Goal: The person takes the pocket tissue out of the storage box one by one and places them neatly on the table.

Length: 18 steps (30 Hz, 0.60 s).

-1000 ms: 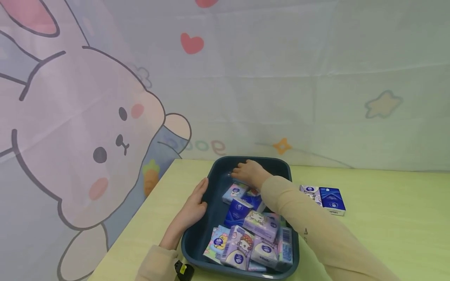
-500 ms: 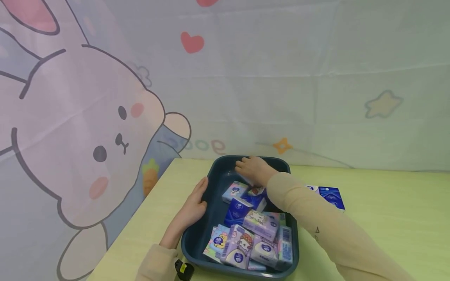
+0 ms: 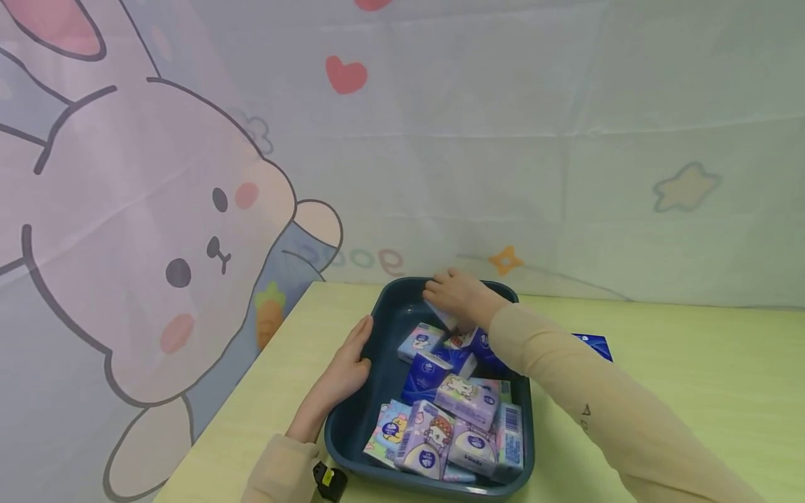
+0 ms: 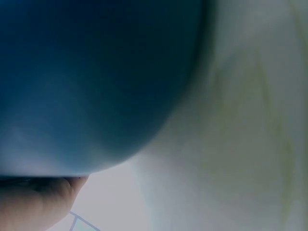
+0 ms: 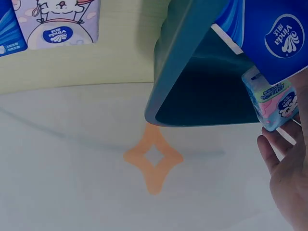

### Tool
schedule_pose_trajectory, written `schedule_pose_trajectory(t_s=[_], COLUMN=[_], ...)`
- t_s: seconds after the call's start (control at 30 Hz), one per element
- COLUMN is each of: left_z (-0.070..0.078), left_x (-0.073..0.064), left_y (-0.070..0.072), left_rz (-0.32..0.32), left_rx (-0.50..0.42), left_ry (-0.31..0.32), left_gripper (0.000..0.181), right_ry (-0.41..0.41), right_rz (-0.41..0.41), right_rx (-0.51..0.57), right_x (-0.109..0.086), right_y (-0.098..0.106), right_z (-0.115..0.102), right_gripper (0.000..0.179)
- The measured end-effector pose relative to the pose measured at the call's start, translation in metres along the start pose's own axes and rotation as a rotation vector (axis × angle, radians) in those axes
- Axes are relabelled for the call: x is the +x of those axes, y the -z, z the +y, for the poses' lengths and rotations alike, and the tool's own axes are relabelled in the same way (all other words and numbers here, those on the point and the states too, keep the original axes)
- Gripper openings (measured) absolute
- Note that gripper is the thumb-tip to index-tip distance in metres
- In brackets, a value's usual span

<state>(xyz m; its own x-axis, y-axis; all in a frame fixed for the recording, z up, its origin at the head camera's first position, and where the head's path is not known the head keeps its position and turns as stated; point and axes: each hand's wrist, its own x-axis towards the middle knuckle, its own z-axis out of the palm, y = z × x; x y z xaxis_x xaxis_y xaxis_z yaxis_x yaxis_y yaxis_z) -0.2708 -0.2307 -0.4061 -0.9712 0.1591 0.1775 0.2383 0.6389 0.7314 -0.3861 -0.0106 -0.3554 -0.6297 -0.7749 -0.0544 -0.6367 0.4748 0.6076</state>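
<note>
A dark teal plastic bin (image 3: 391, 381) holds several tissue packs. My left hand (image 3: 346, 367) lies along its left outer side, fingers straight, thumb by the rim. Fingers of my right hand (image 3: 462, 295), over the bin's far end, pinch a small pastel tissue pack (image 5: 270, 98); the hand hides most of it in the head view. Close to that palm in the right wrist view is a blue tissue pack (image 5: 279, 41). Purple cartoon packs (image 3: 428, 441) and another blue pack (image 3: 424, 377) lie heaped in the near half.
On the pale green table (image 3: 692, 391), right of the bin, a blue tissue pack (image 3: 594, 344) lies beside a purple one (image 5: 60, 21). A small black object (image 3: 329, 482) sits by the left sleeve. A printed cloth backdrop (image 3: 566, 175) hangs behind the table.
My right hand has risen slightly and shifted right, raising the pastel pack. Its forearm now covers more of the packs on the table. The left hand has stayed put.
</note>
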Motion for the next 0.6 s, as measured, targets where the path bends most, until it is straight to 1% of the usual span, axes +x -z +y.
schedule_pose_trajectory(t_s=[0.13,0.2,0.27,0.37,0.5,0.6], left_z=[0.0,0.0,0.0,0.001,0.001,0.001], left_x=[0.0,0.0,0.001,0.001,0.001,0.0], left_y=[-0.001,-0.001,-0.002,-0.002,-0.002,-0.001], left_rz=[0.001,0.0,-0.001,-0.001,0.001,0.0], left_rx=[0.0,-0.003,-0.006,-0.01,-0.015,-0.016], left_ry=[0.0,0.002,0.007,0.007,-0.003,-0.003], left_gripper=[0.068,0.068,0.068,0.069,0.068,0.068], right_ry=[0.008,0.004,-0.011,-0.055,-0.104,-0.125], right_rz=[0.007,0.004,0.006,0.02,0.094,0.139], right_rx=[0.046,0.091,0.157,0.297,0.474,0.556], right_x=[-0.004,-0.006,-0.01,-0.017,-0.025,-0.03], right_y=[0.0,-0.001,-0.001,0.001,-0.001,-0.004], right_z=[0.004,0.006,0.009,0.013,0.018,0.019], right_gripper=[0.078,0.079,0.081,0.083,0.083,0.083])
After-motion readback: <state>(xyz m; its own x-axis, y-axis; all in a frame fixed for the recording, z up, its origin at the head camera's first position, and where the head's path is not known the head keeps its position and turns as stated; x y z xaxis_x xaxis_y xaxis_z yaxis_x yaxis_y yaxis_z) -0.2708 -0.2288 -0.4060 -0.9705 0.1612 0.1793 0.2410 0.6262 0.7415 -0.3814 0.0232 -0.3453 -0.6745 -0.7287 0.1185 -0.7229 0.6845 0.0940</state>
